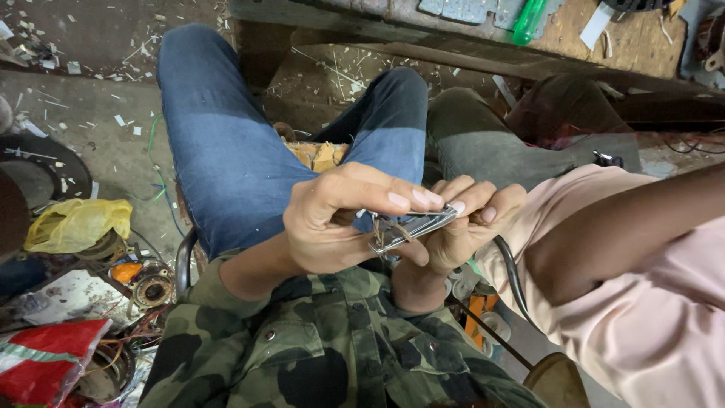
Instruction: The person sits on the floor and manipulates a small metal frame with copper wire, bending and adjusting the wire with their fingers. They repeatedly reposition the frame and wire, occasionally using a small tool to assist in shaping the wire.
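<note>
My left hand (343, 219) and my right hand (464, 227) meet over my lap and both grip a small flat metal part (411, 228) with thin brown wires at its left end. The left fingers curl over the top of the part, fingertips on its upper edge. The right hand pinches its right end from below and behind. I sit in blue jeans (226, 151) and a camouflage shirt (325, 355).
Another person in a pink shirt (649, 302) sits close on my right, arm (627, 227) stretched across. A yellow bag (75, 224), red packet (41, 363) and wire coils (151, 283) lie on the littered floor at left. A wooden bench (453, 30) with a green bottle (529, 21) stands ahead.
</note>
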